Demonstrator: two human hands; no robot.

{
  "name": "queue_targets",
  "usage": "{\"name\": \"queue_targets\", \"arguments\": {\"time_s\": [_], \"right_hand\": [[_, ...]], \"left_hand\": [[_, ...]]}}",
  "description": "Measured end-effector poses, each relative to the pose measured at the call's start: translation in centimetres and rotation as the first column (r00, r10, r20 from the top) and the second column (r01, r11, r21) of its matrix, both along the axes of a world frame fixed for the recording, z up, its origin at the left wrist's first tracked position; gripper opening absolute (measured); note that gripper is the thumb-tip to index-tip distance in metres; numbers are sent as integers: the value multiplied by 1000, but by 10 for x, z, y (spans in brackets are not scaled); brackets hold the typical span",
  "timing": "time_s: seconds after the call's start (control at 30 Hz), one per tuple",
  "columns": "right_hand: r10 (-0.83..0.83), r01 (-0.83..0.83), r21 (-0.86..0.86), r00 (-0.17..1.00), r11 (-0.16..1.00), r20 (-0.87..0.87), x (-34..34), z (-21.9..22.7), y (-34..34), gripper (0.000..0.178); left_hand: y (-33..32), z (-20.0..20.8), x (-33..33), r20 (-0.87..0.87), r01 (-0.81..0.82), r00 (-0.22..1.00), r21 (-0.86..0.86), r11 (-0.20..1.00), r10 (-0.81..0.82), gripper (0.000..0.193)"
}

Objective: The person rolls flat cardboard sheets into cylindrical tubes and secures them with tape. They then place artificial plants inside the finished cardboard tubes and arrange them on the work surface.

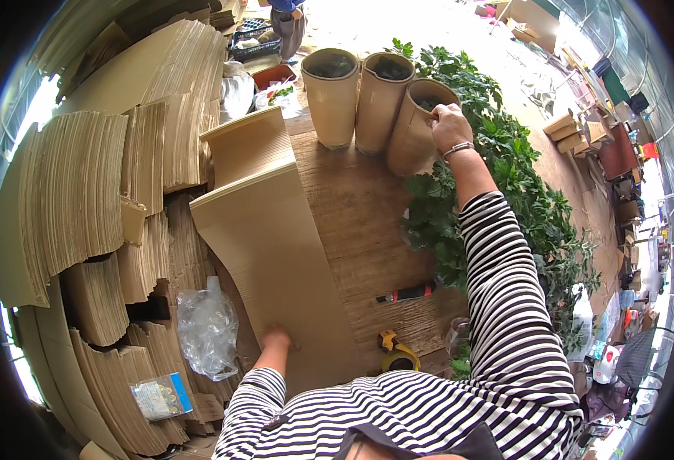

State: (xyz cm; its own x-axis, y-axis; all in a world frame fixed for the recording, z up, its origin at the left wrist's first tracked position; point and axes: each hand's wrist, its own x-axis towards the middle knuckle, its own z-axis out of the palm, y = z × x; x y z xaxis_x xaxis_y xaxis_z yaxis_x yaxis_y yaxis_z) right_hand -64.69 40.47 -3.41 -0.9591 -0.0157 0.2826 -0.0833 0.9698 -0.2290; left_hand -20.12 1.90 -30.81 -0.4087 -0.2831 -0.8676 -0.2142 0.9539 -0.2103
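My right hand [450, 129] is closed on the rim of the rightmost cardboard tube [413, 136], which leans on the table. Two more upright cardboard tubes, a middle one [379, 111] and a left one [331, 103], stand beside it with dark green leaves inside. My left hand [276, 338] rests on a long corrugated cardboard sheet [275, 253] lying along the table; its fingers are blurred and mostly hidden. Leafy green plants [505, 153] are piled just right of the tubes and under my right arm.
A black-and-red tool [407, 293] and a yellow tape dispenser [398, 351] lie on the wooden table [360, 207]. Tall stacks of cardboard [84, 192] fill the left, near a clear plastic bag [208, 330]. At the far edge stands another person [287, 31].
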Motion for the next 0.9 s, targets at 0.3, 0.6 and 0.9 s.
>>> {"name": "queue_targets", "arguments": {"time_s": [0.3, 0.6, 0.9], "right_hand": [[-74, 75, 6, 986, 997, -146, 42, 21, -40, 56], [499, -332, -386, 699, 861, 512, 248, -63, -195, 39], [345, -344, -279, 149, 897, 927, 431, -167, -151, 57]], "left_hand": [[-5, -14, 3, 43, -25, 999, 28, 999, 24, 108], [-17, -28, 9, 87, -4, 996, 120, 993, -7, 109], [-16, -29, 11, 23, -29, 999, 58, 998, 28, 96]]}}
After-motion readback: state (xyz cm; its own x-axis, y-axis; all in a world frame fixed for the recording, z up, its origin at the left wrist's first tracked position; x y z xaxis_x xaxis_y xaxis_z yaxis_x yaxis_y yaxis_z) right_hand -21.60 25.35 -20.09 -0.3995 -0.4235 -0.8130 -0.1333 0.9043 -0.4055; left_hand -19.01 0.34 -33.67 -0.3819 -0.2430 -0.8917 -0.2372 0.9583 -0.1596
